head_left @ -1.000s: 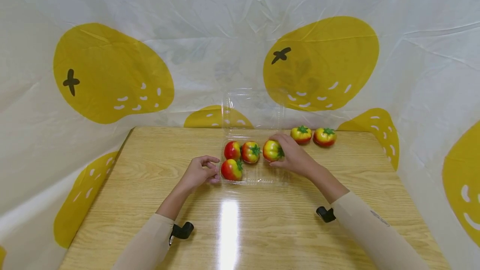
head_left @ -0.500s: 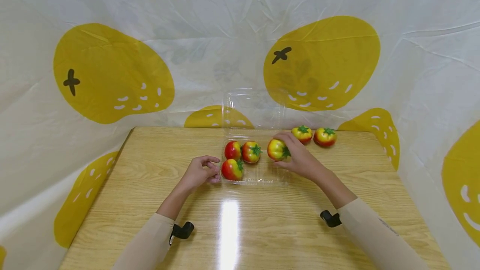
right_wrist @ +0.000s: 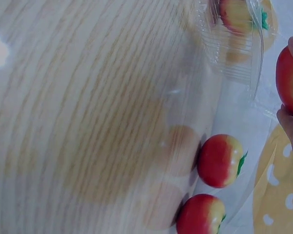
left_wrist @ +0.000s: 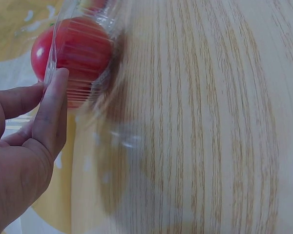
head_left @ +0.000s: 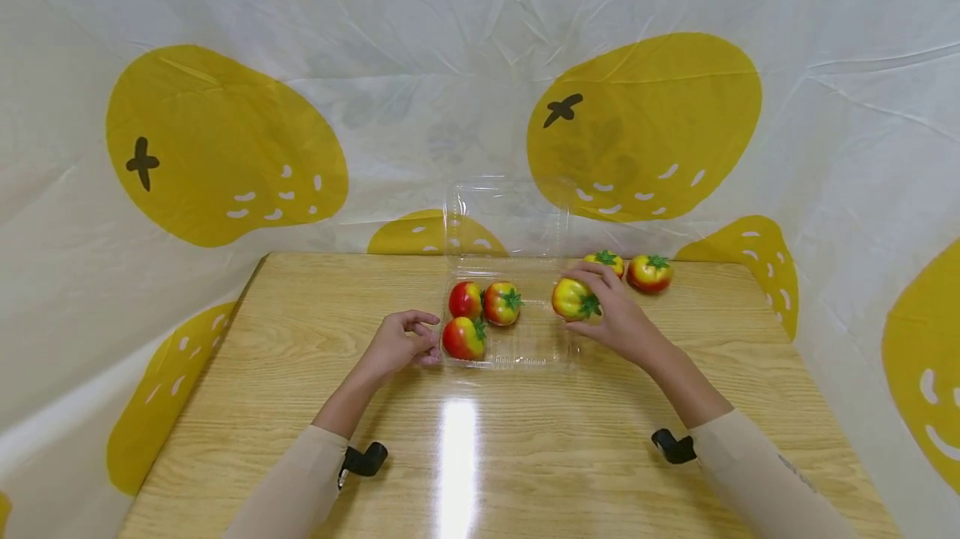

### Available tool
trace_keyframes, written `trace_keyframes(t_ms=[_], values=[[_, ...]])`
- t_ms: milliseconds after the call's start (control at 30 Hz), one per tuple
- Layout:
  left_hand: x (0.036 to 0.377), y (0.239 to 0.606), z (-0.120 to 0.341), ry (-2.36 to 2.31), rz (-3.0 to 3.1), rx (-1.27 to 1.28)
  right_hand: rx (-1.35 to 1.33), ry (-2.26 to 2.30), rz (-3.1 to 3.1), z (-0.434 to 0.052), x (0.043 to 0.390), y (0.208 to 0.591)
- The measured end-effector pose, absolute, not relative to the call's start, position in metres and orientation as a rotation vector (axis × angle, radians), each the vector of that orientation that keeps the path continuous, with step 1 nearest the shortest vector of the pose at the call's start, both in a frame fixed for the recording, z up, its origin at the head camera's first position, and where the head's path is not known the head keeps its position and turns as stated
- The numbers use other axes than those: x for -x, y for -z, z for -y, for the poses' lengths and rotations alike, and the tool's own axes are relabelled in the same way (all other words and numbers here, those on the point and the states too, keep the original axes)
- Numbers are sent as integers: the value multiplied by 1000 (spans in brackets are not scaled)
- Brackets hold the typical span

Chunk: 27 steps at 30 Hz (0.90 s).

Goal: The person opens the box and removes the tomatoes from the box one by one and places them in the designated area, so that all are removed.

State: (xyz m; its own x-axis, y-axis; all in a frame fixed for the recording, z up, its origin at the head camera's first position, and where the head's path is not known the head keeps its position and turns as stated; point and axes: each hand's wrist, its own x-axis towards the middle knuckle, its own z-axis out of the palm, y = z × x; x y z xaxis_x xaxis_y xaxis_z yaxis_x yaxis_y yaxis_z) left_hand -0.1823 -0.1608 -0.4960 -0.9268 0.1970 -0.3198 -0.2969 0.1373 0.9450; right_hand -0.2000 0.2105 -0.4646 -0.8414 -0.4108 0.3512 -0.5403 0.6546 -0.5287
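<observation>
A clear plastic clamshell container (head_left: 536, 362) lies with its lid raised at the back. Three red-and-yellow tomatoes sit in its left part; the front one (head_left: 463, 339) lies against the left wall. My left hand (head_left: 397, 345) is at that side, and in the left wrist view its thumb and finger pinch the container's rim (left_wrist: 51, 58). Over the container's right edge, my right hand (head_left: 626, 326) grips another tomato (head_left: 573, 299), its green leaves facing the palm. The right wrist view shows this held tomato (right_wrist: 287, 80) raised beside the container wall.
Two more tomatoes stand at the back right of the wooden table (head_left: 315, 297): one (head_left: 649, 273) in full view, the other (head_left: 604, 259) partly behind my right hand. A white curtain (head_left: 420, 122) with yellow fruit prints surrounds the table.
My right hand has moved right with its tomato, from above the container's right part to its right edge. The left hand and the other tomatoes stay in place.
</observation>
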Motion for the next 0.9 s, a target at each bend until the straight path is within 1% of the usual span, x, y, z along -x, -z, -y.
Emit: trace_keyframes(t_ms=[633,900], values=[[180,494,160,-1855,-2070,100,-637,-930,2654,-251,187,469],[180,495,160,-1849,-2070,82,-637,-858,2604,-266,184,469]])
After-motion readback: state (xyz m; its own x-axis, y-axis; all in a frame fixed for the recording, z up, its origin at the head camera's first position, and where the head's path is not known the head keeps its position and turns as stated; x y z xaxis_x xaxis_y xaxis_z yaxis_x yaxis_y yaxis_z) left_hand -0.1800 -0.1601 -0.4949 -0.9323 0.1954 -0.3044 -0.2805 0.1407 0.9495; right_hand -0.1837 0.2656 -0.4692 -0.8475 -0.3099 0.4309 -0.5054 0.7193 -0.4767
